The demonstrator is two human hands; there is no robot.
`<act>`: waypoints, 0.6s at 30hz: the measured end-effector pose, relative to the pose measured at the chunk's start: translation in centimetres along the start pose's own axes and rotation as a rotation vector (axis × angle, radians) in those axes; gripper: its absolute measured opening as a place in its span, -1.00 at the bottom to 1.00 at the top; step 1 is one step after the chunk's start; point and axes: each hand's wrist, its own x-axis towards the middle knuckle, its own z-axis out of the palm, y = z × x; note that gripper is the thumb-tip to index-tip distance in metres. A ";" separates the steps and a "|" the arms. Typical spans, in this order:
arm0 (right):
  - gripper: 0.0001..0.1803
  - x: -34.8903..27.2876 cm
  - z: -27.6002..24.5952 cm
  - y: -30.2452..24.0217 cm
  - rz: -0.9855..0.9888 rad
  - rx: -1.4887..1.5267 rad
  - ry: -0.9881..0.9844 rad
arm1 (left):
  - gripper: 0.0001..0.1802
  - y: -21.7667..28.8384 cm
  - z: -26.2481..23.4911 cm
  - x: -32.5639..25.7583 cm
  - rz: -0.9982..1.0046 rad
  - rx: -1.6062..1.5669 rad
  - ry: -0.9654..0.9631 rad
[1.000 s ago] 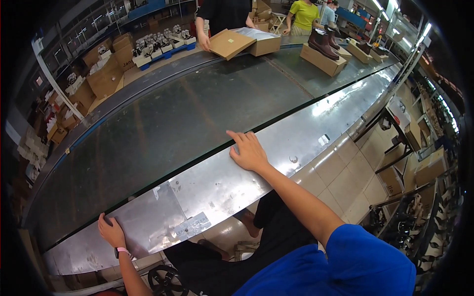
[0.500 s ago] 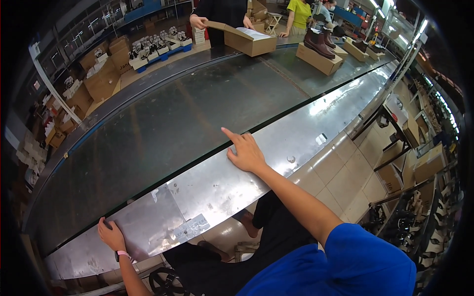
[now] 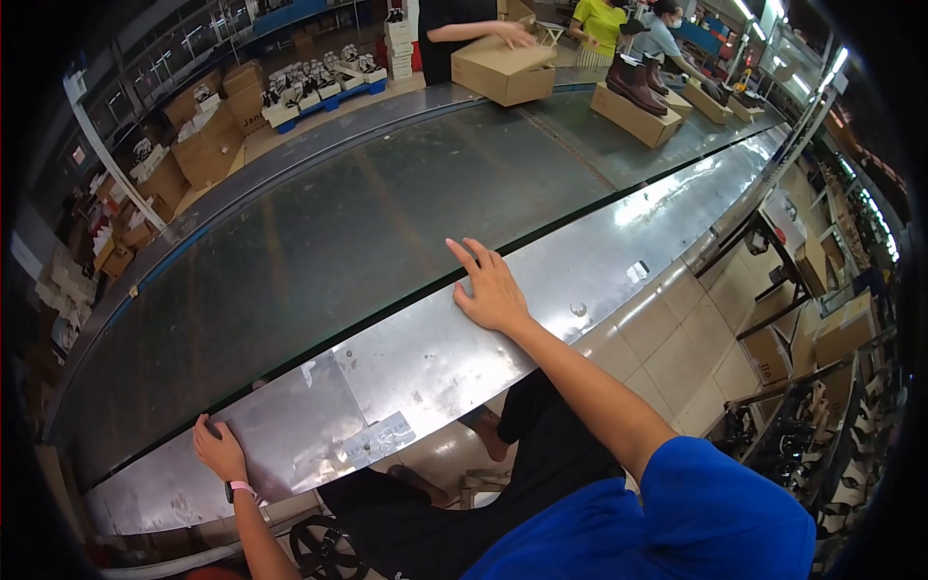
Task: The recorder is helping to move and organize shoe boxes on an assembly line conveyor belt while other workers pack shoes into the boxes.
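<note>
My right hand (image 3: 491,290) rests on the shiny metal ledge (image 3: 406,377), its fingers spread and reaching over the inner edge toward the dark green conveyor belt (image 3: 319,251). It holds nothing. Farther left, my left hand (image 3: 219,452) lies on the same ledge close to its inner edge, thumb and fingers apart, with nothing in it. A watch on a pink band (image 3: 240,488) circles that wrist. Across the belt, another person's hand (image 3: 512,36) lies on the lid of a brown cardboard box (image 3: 507,82).
Dark red boots (image 3: 633,85) stand on a cardboard box (image 3: 633,118) farther along the belt, with smaller boxes (image 3: 706,101) behind. Shoes on white boxes fill a blue pallet (image 3: 333,100). Racks of shoes (image 3: 802,435) stand at the right, large cartons (image 3: 208,150) at the left.
The box lid across the belt has come down over the white paper. My right fingers have spread more. A far person now reaches toward the small boxes. My left hand stays nearly still.
</note>
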 end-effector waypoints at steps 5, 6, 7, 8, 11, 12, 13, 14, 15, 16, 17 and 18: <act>-0.16 0.0 0.4 0.6 0.005 0.044 -0.189 | -0.59 -0.2 -0.1 0.1 0.013 -0.005 0.005; -0.16 0.0 0.4 0.6 -0.005 0.085 -0.035 | -0.59 0.0 -0.1 0.0 0.006 -0.004 -0.002; -0.16 0.0 0.3 0.8 -0.004 0.082 -0.035 | -0.60 0.3 0.0 0.0 0.000 -0.003 -0.008; -0.15 0.1 0.1 0.7 0.027 0.050 -0.170 | -0.60 0.0 -0.2 0.0 -0.002 0.002 -0.008; -0.16 0.1 0.3 0.2 0.029 0.031 -0.135 | -0.58 -0.1 -0.3 0.2 0.026 0.016 0.000; -0.18 0.0 0.4 0.4 -0.001 0.039 0.036 | -0.58 0.2 -0.3 0.1 0.016 0.016 -0.009; -0.18 -0.1 0.3 0.8 0.003 0.030 0.039 | -0.59 0.6 -0.2 0.0 0.006 0.016 -0.019; -0.19 -0.1 0.2 0.8 -0.024 0.037 -0.026 | -0.59 0.5 -0.3 0.1 0.007 0.016 -0.017; -0.21 -0.1 0.2 0.8 -0.051 0.043 -0.091 | -0.59 0.4 -0.3 0.2 0.013 0.021 -0.019; -0.21 0.0 0.1 1.0 -0.050 0.043 -0.089 | -0.59 0.3 -0.3 0.3 0.020 0.025 -0.022; -0.22 0.1 0.0 0.8 -0.015 0.038 -0.164 | -0.59 0.1 -0.3 0.2 0.023 0.026 -0.022; -0.24 0.2 -0.1 0.5 0.021 0.033 -0.239 | -0.60 -0.1 -0.3 0.0 0.021 0.008 -0.005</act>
